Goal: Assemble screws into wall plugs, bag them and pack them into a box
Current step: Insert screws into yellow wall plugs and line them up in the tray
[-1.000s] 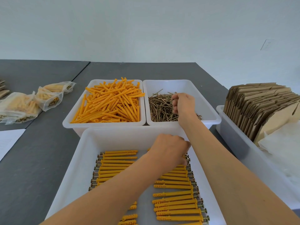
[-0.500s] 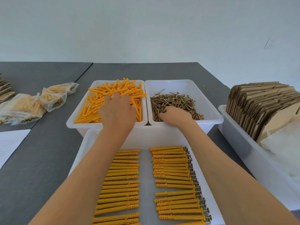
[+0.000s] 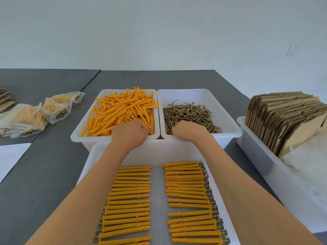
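The left hand (image 3: pixel 130 132), having drawn back toward the near rim of the plug bin (image 3: pixel 77 133), is curling onto orange plugs (image 3: pixel 122 112); the right hand (image 3: pixel 187 129), fingers curled, is gathering screws (image 3: pixel 191 112) right of it.

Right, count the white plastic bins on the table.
4: the plug bin back left, the screw bin beside it, the near tray of assembled plugs, and the cardboard bin right. None seems hidden.
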